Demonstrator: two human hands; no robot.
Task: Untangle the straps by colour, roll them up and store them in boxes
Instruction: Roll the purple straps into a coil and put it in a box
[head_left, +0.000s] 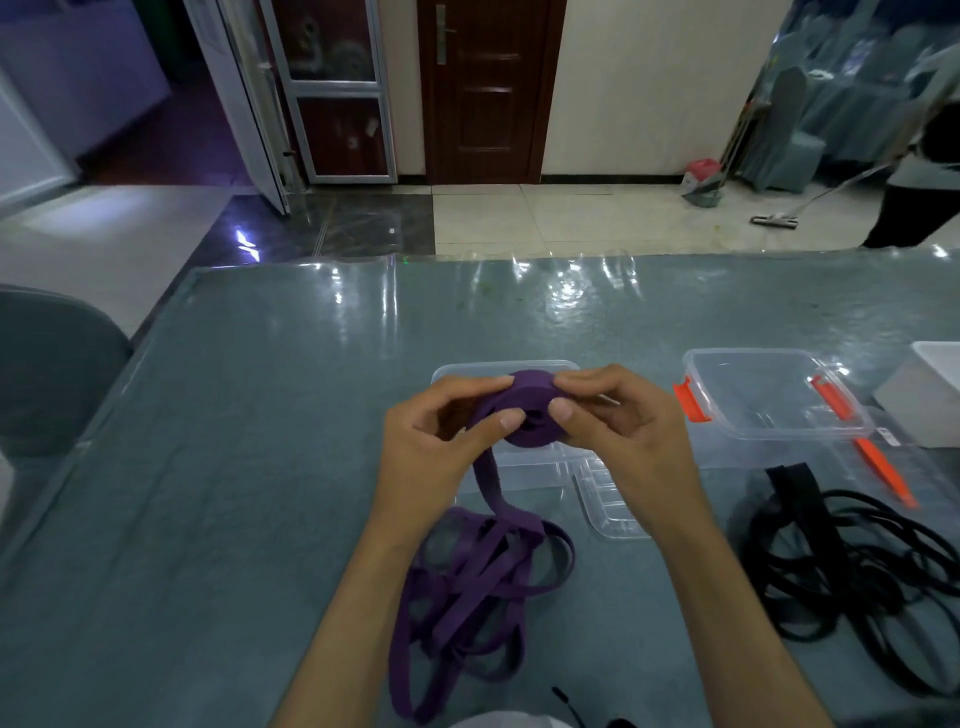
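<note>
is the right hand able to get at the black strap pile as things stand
Probably not at once: the right hand pinches the purple roll together with the left hand. Once it lets go, the black strap pile lies uncovered on its side of the table.

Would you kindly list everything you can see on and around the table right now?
purple strap: one, purple, loose heap near table edge, part rolled in both hands
black strap: one pile, black, table right
clear box: one, transparent, behind the hands
clip box: one, transparent with orange clips, right
lid: one, transparent, beside clear box
white container: one, white, far right
table: one, grey-blue
chair: one, grey, left
door: one, brown, back wall
left hand: pinches the roll
right hand: pinches the roll
</note>
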